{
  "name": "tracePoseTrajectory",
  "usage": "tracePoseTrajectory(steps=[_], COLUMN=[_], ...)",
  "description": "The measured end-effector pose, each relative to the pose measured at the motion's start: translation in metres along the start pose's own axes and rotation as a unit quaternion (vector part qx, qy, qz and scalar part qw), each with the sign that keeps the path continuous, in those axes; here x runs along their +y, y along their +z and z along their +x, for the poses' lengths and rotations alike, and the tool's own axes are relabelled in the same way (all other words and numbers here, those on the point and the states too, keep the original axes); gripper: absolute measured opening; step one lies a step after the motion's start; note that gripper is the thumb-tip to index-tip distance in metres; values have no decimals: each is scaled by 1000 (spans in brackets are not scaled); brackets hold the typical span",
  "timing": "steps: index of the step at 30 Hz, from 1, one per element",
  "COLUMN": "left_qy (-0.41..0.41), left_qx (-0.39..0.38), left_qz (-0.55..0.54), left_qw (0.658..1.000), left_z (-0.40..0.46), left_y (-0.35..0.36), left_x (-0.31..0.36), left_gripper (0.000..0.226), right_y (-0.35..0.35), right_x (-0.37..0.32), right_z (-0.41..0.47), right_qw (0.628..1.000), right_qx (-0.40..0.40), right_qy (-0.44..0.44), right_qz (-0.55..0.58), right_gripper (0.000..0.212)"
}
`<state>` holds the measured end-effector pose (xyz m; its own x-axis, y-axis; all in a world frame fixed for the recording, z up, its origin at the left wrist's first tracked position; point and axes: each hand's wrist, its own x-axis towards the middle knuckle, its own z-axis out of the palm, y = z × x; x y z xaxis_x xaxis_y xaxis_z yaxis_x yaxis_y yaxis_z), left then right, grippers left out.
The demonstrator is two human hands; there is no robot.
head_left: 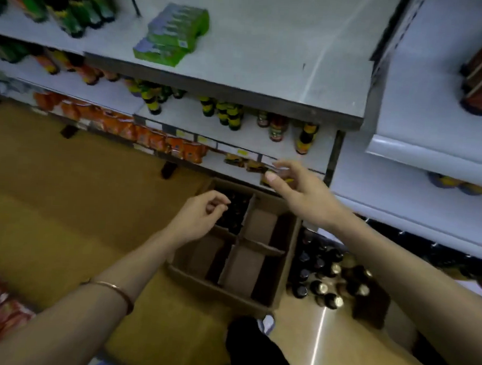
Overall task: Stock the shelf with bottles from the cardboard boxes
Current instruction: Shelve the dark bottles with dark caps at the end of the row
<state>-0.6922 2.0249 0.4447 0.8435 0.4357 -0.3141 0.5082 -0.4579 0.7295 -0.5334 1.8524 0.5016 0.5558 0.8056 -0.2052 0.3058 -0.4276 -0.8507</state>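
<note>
Bottles [234,210] with dark glass and dark caps fill only the far-left compartment of a brown cardboard box [282,271] that stands open on the floor below the shelving; crossed cardboard dividers [241,242] split the box into cells, and the other cells show bare cardboard. Just right of the box, a second cluster of dark bottles with gold caps [331,282] stands on the floor at the foot of the shelf.

The left hand [197,220] hovers over the box's left edge, right beside the filled cell, its fingers loosely curled toward the thumb and holding nothing. The right hand [300,191] reaches beyond the far rim of the box toward the lowest shelf [232,168], thumb and fingers spread and relaxed, empty, close to small dark packets [245,163] lying at the shelf's front. The two hands are apart. The shelf above carries jars with yellow labels [229,114]; motion blur hides finer detail.
</note>
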Motion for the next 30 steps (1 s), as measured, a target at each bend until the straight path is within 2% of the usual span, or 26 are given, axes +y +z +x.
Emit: tracePoseTrajectory(steps=[3,8,14,21,25,27,30], left_qy=[-12,-32,16,50,66,93,74], left_qx=[-14,-24,-57,-170,-171,-191,-212], left_qz=[35,102,134,151,145,166,190], left_qw=[999,994,989,972,972,963,956], left_z=[36,75,130,214,251,268,294], left_y=[0,5,13,59,84,98,124], left_x=[-17,-72,-130,-229,-275,-302,-349], left_gripper=[12,23,24,27,28,31,43], right_y=[23,73,138,210,254,279,314], right_x=[21,61,112,180,219,246,294], right_z=[33,81,120,162,204,225,252], right_qw=[999,993,968,950,943,945,946], right_qx=[2,-7,21,85,105,99,65], right_qy=[26,86,195,267,282,283,302], right_qz=[20,86,157,136,143,134,97], right_gripper=[46,49,67,66,61,63,72])
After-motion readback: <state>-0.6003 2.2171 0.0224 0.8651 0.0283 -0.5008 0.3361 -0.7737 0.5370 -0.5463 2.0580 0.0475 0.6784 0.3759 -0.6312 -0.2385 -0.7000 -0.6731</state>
